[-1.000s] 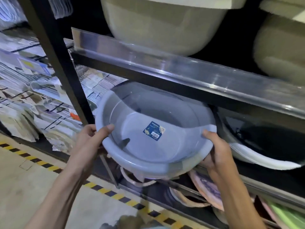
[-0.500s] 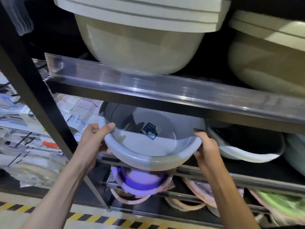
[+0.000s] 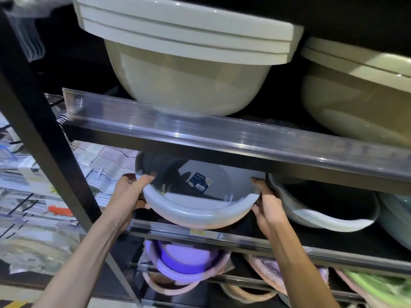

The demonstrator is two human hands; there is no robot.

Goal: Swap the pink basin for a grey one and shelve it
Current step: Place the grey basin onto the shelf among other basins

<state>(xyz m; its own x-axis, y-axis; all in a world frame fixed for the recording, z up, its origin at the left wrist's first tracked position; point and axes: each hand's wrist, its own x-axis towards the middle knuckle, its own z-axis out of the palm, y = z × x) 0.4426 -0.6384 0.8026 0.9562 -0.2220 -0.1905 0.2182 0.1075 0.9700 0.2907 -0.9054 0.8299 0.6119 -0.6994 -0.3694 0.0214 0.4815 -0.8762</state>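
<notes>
A grey basin with a blue label inside sits tilted toward me, mostly inside the middle shelf, its far rim hidden under the shelf above. My left hand grips its left rim, thumb over the edge. My right hand holds its right rim. Pink basins lie on the lower shelf beneath, with a purple one nested in a pink one.
A black upright post stands left of the shelf opening. A stack of white-rimmed dark basins sits right beside the grey one. Large beige tubs fill the shelf above. A green basin is at lower right.
Both hands have pushed the grey basin up and deeper into the middle shelf; it now sits further under the shelf above. The view has risen toward the shelves.
</notes>
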